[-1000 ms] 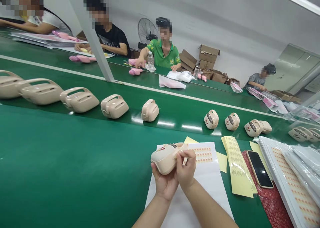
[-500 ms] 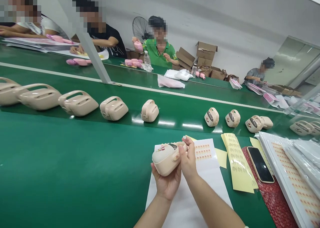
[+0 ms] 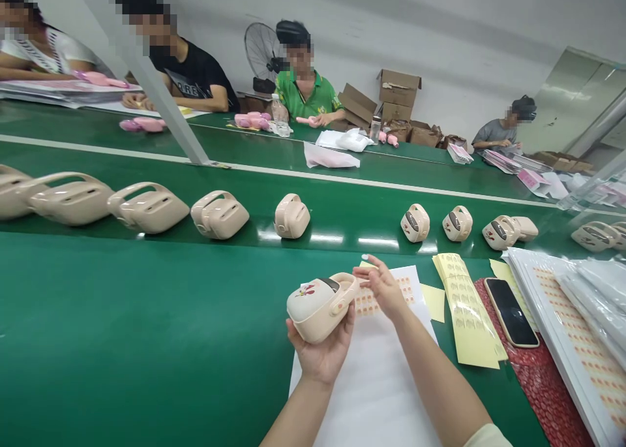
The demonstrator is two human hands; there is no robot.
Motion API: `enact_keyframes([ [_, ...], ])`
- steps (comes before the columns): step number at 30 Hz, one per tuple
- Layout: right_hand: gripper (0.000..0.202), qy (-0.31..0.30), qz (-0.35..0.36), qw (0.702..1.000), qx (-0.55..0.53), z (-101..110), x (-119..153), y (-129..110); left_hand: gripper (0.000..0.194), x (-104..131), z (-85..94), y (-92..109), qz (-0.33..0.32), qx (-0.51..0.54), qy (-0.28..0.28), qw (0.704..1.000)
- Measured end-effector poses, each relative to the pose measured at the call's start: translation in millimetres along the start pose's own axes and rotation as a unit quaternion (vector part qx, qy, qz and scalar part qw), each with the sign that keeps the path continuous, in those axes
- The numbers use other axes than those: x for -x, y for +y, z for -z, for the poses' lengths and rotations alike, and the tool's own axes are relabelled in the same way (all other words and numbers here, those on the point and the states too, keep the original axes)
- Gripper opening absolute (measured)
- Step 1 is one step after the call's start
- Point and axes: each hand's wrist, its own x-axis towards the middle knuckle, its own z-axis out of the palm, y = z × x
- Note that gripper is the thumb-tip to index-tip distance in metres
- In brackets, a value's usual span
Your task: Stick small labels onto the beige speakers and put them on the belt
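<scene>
- L hand: grip wrapped round cream handled device from below
- R hand: grip loosely spread, nr device's handle, over sticker sheet

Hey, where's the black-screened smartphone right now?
In the head view, the black-screened smartphone lies at the right, on red textured sheeting, between the long yellow sticker sheets and the orange-dotted white paper stack.
</scene>
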Motion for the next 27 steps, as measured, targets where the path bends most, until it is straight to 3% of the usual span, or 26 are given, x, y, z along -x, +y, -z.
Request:
enact_keyframes([
  [2, 0.041, 0.037, -0.026, 0.997, 0.066, 11, -12, 5, 0.057, -2, -3.5, 2, -0.011, 0.0, 0.031, 0.999],
  [5, 0.043, 0.084, -0.033, 0.985, 0.147, 12, -22, 13, 0.054, -3, -1.4, 6, -0.031, -0.032, 0.059, 0.997],
  [10, 0.019, 0.109, -0.062, 0.988, 0.09, 8, -29, 16, 0.064, 1, 18.1, 14, -0.025, -0.224, 0.1, 0.969],
  [13, 0.019, 0.119, -0.065, 0.99, 0.036, 20, -27, -5, 0.083, 3, 21.0, 11, -0.012, -0.383, 0.091, 0.919],
  [15, 0.027, 0.103, -0.059, 0.993, -0.03, 27, -18, -27, 0.088, 4, 16.2, 4, -0.024, -0.485, 0.079, 0.871],
  [18, 0.039, 0.005, -0.069, 0.993, -0.1, 28, 3, -57, 0.087, 5, 4.9, -7, -0.024, -0.613, 0.086, 0.785],
  [20, 0.042, -0.047, -0.087, 0.992, -0.081, 24, 19, -69, 0.086, 5, -0.8, -12, -0.003, -0.667, 0.077, 0.741],
  [27, 0.038, -0.022, -0.091, 0.995, -0.019, 17, 40, -62, 0.085, 5, -1.6, -9, 0.048, -0.731, 0.027, 0.68],
])
